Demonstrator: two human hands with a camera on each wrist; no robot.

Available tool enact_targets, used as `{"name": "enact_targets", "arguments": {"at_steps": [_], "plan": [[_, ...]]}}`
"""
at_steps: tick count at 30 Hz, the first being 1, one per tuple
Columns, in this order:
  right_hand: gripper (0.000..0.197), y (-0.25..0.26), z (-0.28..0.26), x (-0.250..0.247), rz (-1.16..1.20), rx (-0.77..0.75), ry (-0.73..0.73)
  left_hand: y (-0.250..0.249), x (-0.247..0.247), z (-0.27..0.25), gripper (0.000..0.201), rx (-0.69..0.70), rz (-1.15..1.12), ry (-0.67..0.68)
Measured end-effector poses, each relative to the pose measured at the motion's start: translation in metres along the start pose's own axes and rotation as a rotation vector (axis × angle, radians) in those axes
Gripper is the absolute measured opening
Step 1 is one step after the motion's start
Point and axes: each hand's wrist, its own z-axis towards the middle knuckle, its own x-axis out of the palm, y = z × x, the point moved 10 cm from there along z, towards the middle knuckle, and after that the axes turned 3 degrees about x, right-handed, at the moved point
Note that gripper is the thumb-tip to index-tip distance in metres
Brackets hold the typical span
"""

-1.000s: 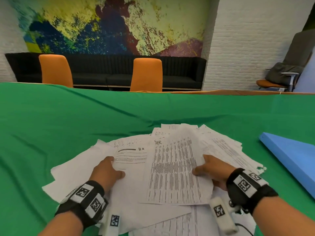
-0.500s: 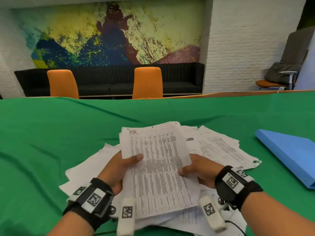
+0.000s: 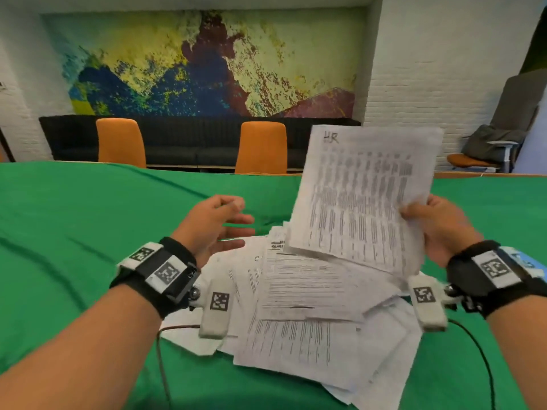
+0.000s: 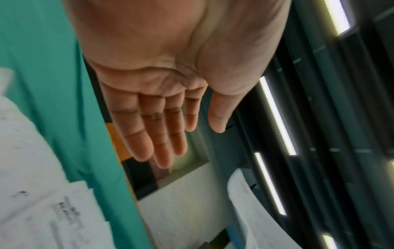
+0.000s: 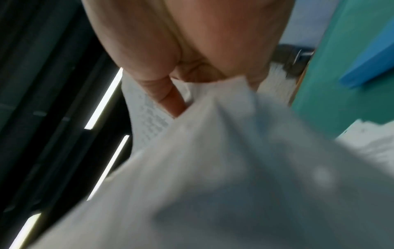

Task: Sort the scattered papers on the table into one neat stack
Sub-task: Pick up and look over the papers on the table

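**Head view: loose pile lying between the wrists, left hand free and nearer**

Head view is showing a green table (image 3: 88, 232) carrying the scattered papers (image 3: 310, 306) as a loose fan at about 6 o'clock of centre, directly below and between both wrists. Sheets are overlapping at different angles; the long axis of the heap is running roughly from 11 o'clock to 5 o'clock. Edges are not lining up anywhere, so stacking is judged barely begun.

Next down in size, a printed sheet (image 3: 361, 199) marked "HR" is standing tilted at 2 o'clock, raised off the pile, its lower edge hanging just above the heap.

The right hand (image 3: 441, 229) is pinching that sheet at its right edge, thumb in front, fingers behind; right wrist view is confirming paper between thumb and fingers, though blurred.

The left hand (image 3: 216, 226) is hovering at 10 o'clock of the pile, holding nothing, fingers (image 4: 162, 134) straight and together, palm turned inward toward the papers.

Judgement: the empty left hand is the nearer one to the pile's far left corner; the next gather is likely falling to it, reaching toward 4 o'clock.
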Motion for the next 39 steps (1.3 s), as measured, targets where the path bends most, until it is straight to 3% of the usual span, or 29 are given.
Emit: {"name": "enact_targets", "arguments": {"at_steps": [3,7,12,16,19,23,25,27,31,33,35,37,39], "plan": [[0.028,-0.020,0.007,-0.044,-0.010,0.098,-0.148,0.056,-0.006,0.019,0.021,-0.185,0.120,-0.051],[0.017,-0.093,0.009,-0.045,-0.162,0.310,-0.152,0.131,0.014,0.041,0.032,-0.407,0.419,-0.025],[0.025,-0.176,0.008,-0.014,-0.250,0.509,-0.007,0.150,0.055,0.080,0.052,-0.371,0.879,0.086],[0.025,-0.199,0.011,0.002,-0.187,0.540,0.085,0.154,0.062,0.103,0.034,-0.352,1.070,0.084],[0.024,-0.199,0.013,-0.005,-0.121,0.536,0.082,0.145,0.048,0.107,0.011,-0.249,1.041,0.004],[0.021,-0.182,0.015,-0.017,0.059,0.493,0.012,0.114,0.035,0.092,0.021,-0.042,0.924,-0.005],[0.027,-0.170,0.018,-0.011,0.154,0.464,0.010,0.103,0.040,0.076,0.017,-0.044,0.590,0.050],[0.032,-0.158,0.020,0.001,0.211,0.425,0.037,0.098,0.051,0.056,0.006,-0.133,0.255,0.113],[0.033,-0.130,0.011,0.026,0.218,0.341,0.112,0.076,0.077,0.024,0.014,-0.147,0.042,0.249],[0.034,-0.121,0.003,0.037,0.163,0.316,0.173,0.066,0.083,0.014,0.025,-0.135,0.021,0.300],[0.038,-0.121,0.001,0.029,0.085,0.311,0.132,0.061,0.078,0.010,0.025,-0.119,0.069,0.292],[0.048,-0.124,0.000,0.001,-0.002,0.321,0.044,0.065,0.056,0.013,0.017,-0.109,0.204,0.202],[0.045,-0.131,-0.006,-0.031,-0.095,0.369,-0.017,0.081,0.027,0.018,0.013,-0.122,0.473,0.111]]}}
